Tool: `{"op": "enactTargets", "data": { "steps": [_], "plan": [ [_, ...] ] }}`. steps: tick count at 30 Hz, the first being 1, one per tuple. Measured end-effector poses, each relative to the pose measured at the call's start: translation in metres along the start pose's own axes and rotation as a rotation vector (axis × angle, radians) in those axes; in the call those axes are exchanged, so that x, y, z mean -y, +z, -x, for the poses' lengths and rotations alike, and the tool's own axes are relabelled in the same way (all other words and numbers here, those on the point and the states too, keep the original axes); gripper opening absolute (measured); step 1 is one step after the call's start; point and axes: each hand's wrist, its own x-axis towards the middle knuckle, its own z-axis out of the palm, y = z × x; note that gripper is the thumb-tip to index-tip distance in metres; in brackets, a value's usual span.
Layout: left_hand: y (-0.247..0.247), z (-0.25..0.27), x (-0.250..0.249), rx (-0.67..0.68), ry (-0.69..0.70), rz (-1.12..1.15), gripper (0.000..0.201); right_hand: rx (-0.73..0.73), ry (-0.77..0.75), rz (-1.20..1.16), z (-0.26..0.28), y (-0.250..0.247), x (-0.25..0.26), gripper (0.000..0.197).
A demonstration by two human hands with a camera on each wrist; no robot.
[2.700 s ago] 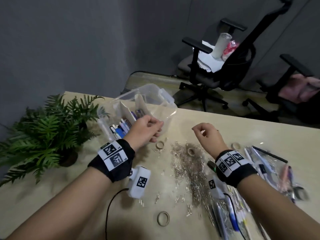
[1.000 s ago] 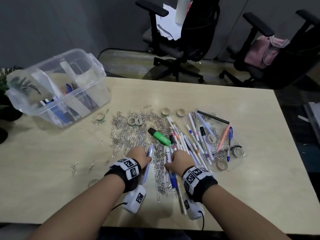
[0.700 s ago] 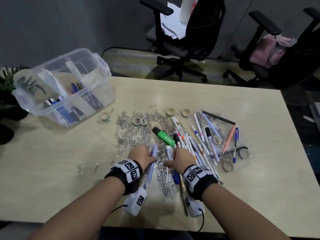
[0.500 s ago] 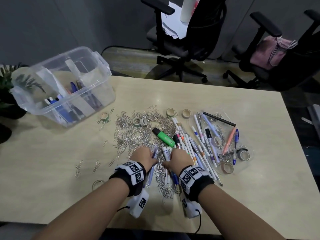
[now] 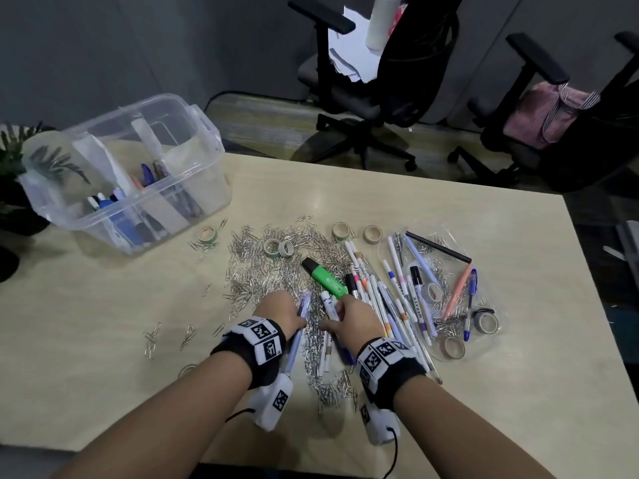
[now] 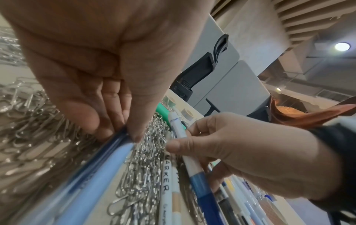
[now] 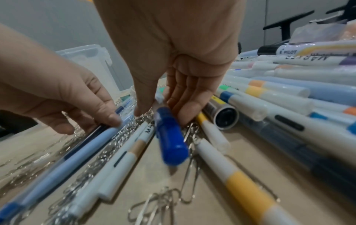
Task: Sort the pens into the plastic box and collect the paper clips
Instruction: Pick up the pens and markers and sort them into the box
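A heap of paper clips [image 5: 269, 271] covers the middle of the table, with a spread of pens and markers [image 5: 397, 305] to its right. A green highlighter [image 5: 325, 280] lies between them. My left hand [image 5: 297, 312] pinches a light-blue pen [image 5: 293, 350] between thumb and fingers, seen close in the left wrist view [image 6: 125, 135]. Beside it my right hand [image 5: 334, 314] pinches a white pen with a blue cap [image 7: 170, 144], lifted a little off the clips. The clear plastic box [image 5: 207, 146] stands at the far left with several pens inside.
Small tape rolls [image 5: 340, 231] lie among the clips and pens. A clear plastic bag [image 5: 449, 243] lies under the right-hand pens. A potted plant [image 5: 14, 157] stands left of the box. Office chairs [image 5: 397, 81] stand beyond the far table edge.
Both hands came from the box down to the pile. Each took hold of a pen and has drawn closer to the other, lifting the pens slightly.
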Motion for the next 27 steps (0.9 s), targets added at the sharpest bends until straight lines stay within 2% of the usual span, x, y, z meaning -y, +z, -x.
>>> {"op": "enactTargets", "data": {
  "steps": [5,9,13,19,23,25,27],
  "plan": [
    [0.000,0.001,0.006,-0.019,0.024,0.000,0.035,-0.019,0.022,-0.057,0.001,-0.005,-0.010,0.044],
    [0.005,0.003,0.002,-0.015,0.011,-0.020,0.038,0.045,0.059,0.027,0.001,0.000,-0.007,0.047],
    [0.004,0.002,-0.002,0.012,-0.019,-0.045,0.040,0.077,0.043,0.126,-0.002,0.003,0.002,0.040],
    [-0.007,0.003,0.002,0.065,-0.028,0.068,0.046,0.089,0.023,0.151,-0.009,0.002,0.010,0.031],
    [-0.019,0.005,0.005,0.039,0.003,0.160,0.048,0.065,0.005,0.146,-0.010,0.006,0.012,0.027],
    [-0.025,0.005,0.006,0.018,0.013,0.190,0.046,0.047,-0.039,0.168,-0.009,0.007,0.015,0.024],
    [-0.031,0.006,0.006,0.023,0.018,0.255,0.036,0.052,-0.051,0.165,-0.009,0.007,0.017,0.022]
  ]
}}
